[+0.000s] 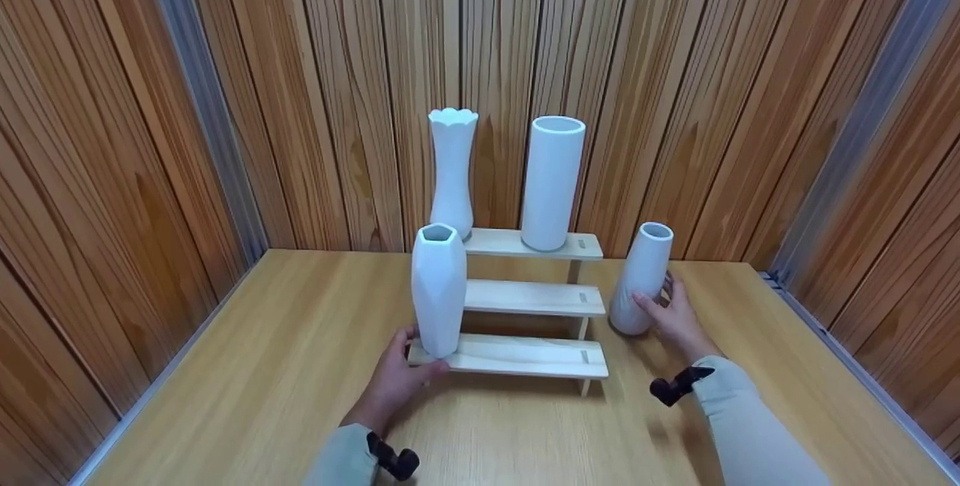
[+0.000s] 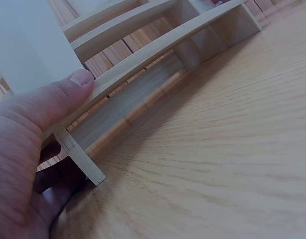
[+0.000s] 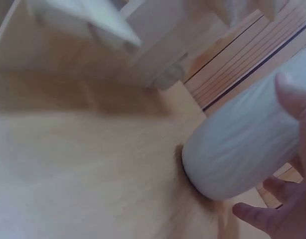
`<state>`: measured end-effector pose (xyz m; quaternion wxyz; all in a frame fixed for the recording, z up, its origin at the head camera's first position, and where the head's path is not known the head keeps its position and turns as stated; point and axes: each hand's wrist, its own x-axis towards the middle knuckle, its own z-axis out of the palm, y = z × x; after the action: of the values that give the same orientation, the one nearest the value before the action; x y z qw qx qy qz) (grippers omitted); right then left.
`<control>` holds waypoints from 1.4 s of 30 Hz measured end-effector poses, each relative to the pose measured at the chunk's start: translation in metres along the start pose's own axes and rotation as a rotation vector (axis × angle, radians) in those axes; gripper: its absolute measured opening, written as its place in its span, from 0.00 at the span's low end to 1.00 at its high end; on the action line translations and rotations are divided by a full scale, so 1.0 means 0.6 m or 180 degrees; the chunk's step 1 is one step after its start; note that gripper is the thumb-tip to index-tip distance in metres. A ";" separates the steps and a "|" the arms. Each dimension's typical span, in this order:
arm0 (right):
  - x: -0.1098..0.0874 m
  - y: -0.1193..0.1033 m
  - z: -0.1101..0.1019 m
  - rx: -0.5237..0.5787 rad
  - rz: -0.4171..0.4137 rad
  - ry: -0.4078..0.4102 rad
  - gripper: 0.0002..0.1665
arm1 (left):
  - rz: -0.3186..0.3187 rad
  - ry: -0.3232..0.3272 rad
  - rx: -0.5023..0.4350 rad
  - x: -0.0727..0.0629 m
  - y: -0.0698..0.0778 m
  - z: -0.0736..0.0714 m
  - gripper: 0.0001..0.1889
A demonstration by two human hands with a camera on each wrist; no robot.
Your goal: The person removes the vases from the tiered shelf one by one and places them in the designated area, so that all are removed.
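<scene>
The left hand (image 1: 397, 377) is gripping the left end of the lowest shelf of a three-tier wooden stand (image 1: 525, 357); its thumb (image 2: 58, 97) is pressing along the front edge while the other fingers are curling round the end, beside the leg. Just behind that thumb, a white faceted vase (image 1: 439, 291) with an angular mouth is standing upright on the lowest shelf; whether the thumb is touching its base, I cannot tell.

The right hand (image 1: 679, 317) is curving round a white tapered vase (image 1: 643, 280), which is resting on the wooden table (image 1: 262, 366) to the right of the stand. The right thumb (image 3: 292, 97) is lying against the near side of the vase, with the fingers reaching round its far side. The right wrist view is showing two lower fingers spreading apart beneath the thumb, close to the lower part of the vase; how firmly the hand is holding it, I cannot tell. The vase's narrow round mouth is sitting above the fingers, and faint ridges are running over its body below the thumb.

Beyond the left fingers, a white scalloped-rim vase (image 1: 453, 171) is standing at the left of the top shelf, its foot partly hiding behind the faceted vase. A white cylindrical vase (image 1: 555, 182) is standing on the same shelf farther right, beyond and to the left of the right fingers. Wood-grain panels (image 1: 337, 96) are rising behind everything, well apart from both hands' fingertips.
</scene>
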<state>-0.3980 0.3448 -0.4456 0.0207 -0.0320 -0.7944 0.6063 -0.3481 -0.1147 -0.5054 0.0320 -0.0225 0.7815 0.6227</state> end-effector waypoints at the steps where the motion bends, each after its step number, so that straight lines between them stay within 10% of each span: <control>1: -0.003 -0.003 0.000 0.0075 -0.0019 0.0071 0.69 | 0.0038 -0.0018 -0.0009 0.000 0.000 0.001 0.52; 21: -0.088 -0.048 0.023 0.0115 -0.0146 0.0808 0.56 | 0.0131 0.0032 0.0044 -0.001 0.004 0.004 0.50; 42: -0.132 -0.088 0.148 0.0246 -0.0884 0.0301 0.41 | -0.0119 0.0064 0.0074 0.003 0.003 0.001 0.50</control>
<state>-0.3268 0.2398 -0.4178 0.1430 0.0504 -0.7654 0.6254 -0.3499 -0.1135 -0.5039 0.0361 -0.0430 0.7884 0.6126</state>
